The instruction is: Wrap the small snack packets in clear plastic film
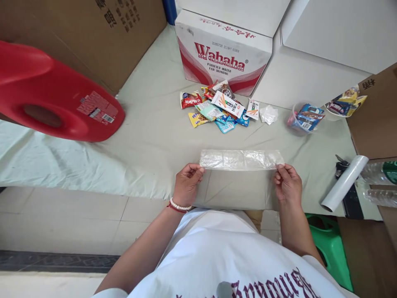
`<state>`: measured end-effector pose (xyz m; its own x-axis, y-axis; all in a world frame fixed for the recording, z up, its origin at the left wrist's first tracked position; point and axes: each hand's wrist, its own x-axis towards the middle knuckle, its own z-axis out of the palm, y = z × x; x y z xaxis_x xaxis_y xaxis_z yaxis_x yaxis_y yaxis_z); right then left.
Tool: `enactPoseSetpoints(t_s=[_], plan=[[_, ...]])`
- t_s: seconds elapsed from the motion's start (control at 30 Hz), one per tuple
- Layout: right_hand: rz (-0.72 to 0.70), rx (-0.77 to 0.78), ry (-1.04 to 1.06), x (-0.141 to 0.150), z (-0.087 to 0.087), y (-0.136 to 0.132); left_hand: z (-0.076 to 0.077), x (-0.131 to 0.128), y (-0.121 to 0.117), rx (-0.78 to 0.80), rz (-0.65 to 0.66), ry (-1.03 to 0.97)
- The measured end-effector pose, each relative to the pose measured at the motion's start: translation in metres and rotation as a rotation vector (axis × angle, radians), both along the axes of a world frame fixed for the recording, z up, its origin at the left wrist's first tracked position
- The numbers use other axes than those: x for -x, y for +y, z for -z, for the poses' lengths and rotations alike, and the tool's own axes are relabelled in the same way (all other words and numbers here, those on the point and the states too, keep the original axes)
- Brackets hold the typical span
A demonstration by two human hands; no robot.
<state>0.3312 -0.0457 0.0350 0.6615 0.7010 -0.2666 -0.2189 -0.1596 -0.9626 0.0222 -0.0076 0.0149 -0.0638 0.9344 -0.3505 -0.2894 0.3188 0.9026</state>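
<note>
A clear plastic bag (240, 160), creased into a long flat strip, is stretched sideways above the near part of the table. My left hand (187, 182) pinches its left end between thumb and fingers. At the opposite end, my right hand (288, 182) grips the right corner the same way. Beyond the bag lies a loose pile of small wrapped snacks, among them a white packet (228, 103), a yellow packet (198, 119) and a red packet (190, 99). A crumpled white piece of plastic or tissue (268, 114) rests to the right of the pile.
A Wahaha water carton (223, 51) stands behind the snacks. On the left is a big red jug (62, 95). To the right are a clear tub (302, 120) holding packets, a white roll (345, 183), plastic bottles (380, 173) and a green stool (331, 248) below.
</note>
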Motion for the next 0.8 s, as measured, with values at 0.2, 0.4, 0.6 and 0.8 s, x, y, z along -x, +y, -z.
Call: enactPoseSetpoints(t_s=[0.2, 0.4, 0.6, 0.8], plan=[[0.041, -0.018, -0.435, 0.019, 0.001, -0.005, -0.005, -0.002, -0.009, -0.183, 0.088, 0.216], [-0.629, -0.025, -0.230, 0.081, -0.025, -0.004, -0.018, -0.013, -0.016, -0.468, 0.253, 0.470], [-0.863, -0.046, -0.295, 0.110, -0.024, 0.018, -0.018, -0.016, -0.020, -0.582, 0.332, 0.584], [-0.937, 0.060, -0.173, 0.118, -0.011, 0.030, -0.009, -0.012, -0.023, -0.638, 0.378, 0.596]])
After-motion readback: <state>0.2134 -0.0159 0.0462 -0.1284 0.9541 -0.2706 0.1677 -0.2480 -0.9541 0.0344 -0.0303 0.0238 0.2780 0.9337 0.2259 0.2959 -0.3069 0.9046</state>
